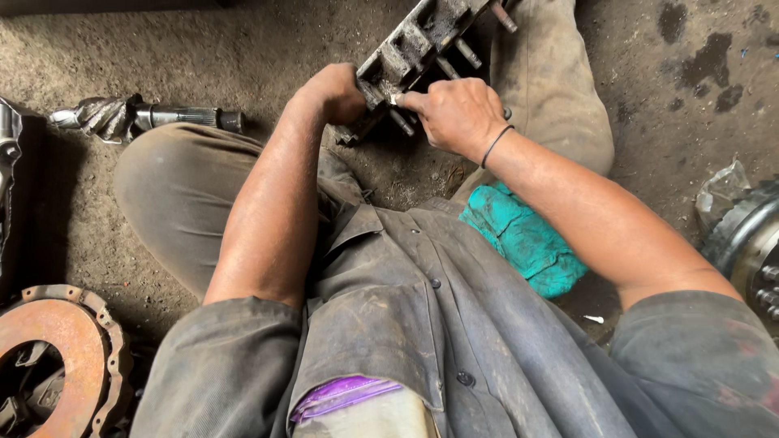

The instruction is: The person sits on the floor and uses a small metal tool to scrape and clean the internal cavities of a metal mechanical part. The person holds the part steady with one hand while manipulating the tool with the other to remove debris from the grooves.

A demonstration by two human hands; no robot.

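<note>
The work area is a bare floor (243, 49) of rough, dusty concrete with dark oil stains at the upper right. The person sits on this floor with knees spread.

A grimy metal block (414, 49) with protruding pins lies on the floor between the knees, tilted away from the person. The left hand (337, 93) closes its grip around the near left corner of the block. The right hand (458, 113) pinches a small bright metal piece (395, 99) between thumb and forefinger, held against the near edge of the block.

A crumpled teal rag (523, 235) lies just beside the right forearm. A splined steel shaft (146, 118) rests on the floor beyond the left knee. A rusty ring-shaped plate (61, 349) lies at lower left. A round metal hub (751, 243) with studs sits at the right edge, with a crumpled clear plastic bag (722, 191) touching it; its contents cannot be seen.
</note>
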